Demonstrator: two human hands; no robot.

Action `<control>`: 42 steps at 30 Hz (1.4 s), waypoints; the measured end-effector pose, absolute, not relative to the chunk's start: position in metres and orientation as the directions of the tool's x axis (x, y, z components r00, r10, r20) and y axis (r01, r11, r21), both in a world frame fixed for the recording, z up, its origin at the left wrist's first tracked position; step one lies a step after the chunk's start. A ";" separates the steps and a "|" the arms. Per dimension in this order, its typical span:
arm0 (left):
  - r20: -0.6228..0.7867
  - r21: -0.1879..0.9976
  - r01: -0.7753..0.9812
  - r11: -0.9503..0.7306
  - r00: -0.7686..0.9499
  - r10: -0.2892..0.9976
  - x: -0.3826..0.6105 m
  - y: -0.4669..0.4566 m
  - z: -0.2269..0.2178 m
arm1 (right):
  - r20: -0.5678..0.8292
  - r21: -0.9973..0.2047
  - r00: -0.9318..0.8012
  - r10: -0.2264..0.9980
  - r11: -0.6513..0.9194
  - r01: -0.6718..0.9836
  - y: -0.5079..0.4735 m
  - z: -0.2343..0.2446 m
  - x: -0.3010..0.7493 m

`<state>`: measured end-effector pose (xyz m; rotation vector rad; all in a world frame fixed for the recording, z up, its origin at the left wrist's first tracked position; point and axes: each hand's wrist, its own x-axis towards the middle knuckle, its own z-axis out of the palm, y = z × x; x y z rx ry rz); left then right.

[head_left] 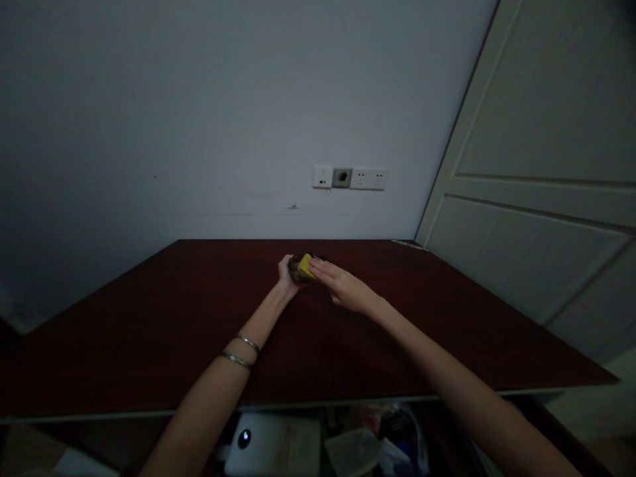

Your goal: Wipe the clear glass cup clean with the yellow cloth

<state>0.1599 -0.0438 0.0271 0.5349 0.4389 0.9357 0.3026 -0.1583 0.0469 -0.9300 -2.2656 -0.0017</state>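
Both my arms reach forward over a dark red-brown table (149, 331). My left hand (287, 273) is curled around a small dark rounded object (295, 270) far out on the tabletop. My right hand (340, 286) rests beside it, its fingers laid on a small yellow piece (305, 264) that sits on or in the dark object. The light is dim and the dark object is too small to name. Two thin bracelets (243, 351) circle my left wrist.
A white wall with a row of sockets (349, 177) stands behind the table. A pale panelled door (536, 199) flanks the right side. Below the table's front edge lie a white device with a small light (271, 444) and several bags or wrappers (377, 437).
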 end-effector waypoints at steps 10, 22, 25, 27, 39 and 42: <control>-0.146 0.638 -0.597 0.486 0.526 0.838 0.155 -0.055 0.040 | 0.459 -0.801 0.567 0.684 0.595 -0.069 -0.100 0.045 0.314; -0.042 0.636 -0.748 0.191 0.214 0.976 0.162 -0.043 0.031 | 0.134 -0.732 0.487 0.863 0.417 -0.539 -0.107 0.020 0.288; -0.015 0.654 -0.745 0.130 0.159 0.987 0.165 -0.042 0.032 | 0.112 -0.722 0.419 0.901 0.364 -0.588 -0.110 0.019 0.275; 0.000 0.668 -0.737 0.102 0.138 0.990 0.167 -0.042 0.031 | 0.099 -0.717 0.378 0.920 0.330 -0.614 -0.111 0.019 0.268; 0.105 0.722 -0.692 0.011 0.124 0.987 0.174 -0.042 0.028 | 0.025 -0.709 0.227 0.974 0.178 -0.683 -0.115 0.023 0.265; 0.114 0.737 -0.676 0.016 0.147 0.983 0.172 -0.042 0.026 | 0.074 -0.714 0.231 0.970 0.213 -0.667 -0.118 0.028 0.261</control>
